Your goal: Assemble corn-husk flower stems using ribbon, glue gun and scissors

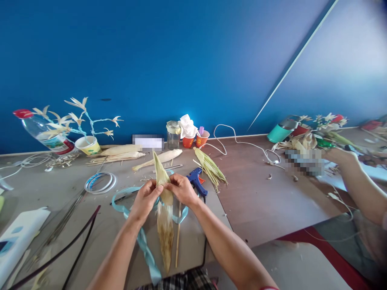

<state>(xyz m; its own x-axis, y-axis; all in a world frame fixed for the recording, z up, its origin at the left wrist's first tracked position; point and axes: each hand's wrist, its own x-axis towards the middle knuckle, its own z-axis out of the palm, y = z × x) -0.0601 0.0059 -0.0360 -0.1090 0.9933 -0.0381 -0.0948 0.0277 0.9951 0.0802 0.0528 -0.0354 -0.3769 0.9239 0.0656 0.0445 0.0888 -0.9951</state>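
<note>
Between my two hands is a pale corn husk [163, 175], its narrow tip pointing up and its brownish part [165, 229] hanging down toward me. My left hand [147, 200] pinches the husk's left edge with thumb and fingers. On the other edge, my right hand [182, 189] grips it in the same way. Under and around the hands runs a light blue ribbon [145, 249] in loose loops. A thin wooden stick [177, 241] lies to the right of the husk. Just beyond my right hand rests a blue glue gun [197, 180].
Rolls of tape [100, 183] and dark thin wires [65, 213] lie at left. Behind stand a plastic bottle [48, 133], a cup [87, 146] with husk flowers, a glass jar [173, 136] and red paper cups [202, 139]. More husks [210, 165] lie around. Another person's arm [359, 181] reaches in at right.
</note>
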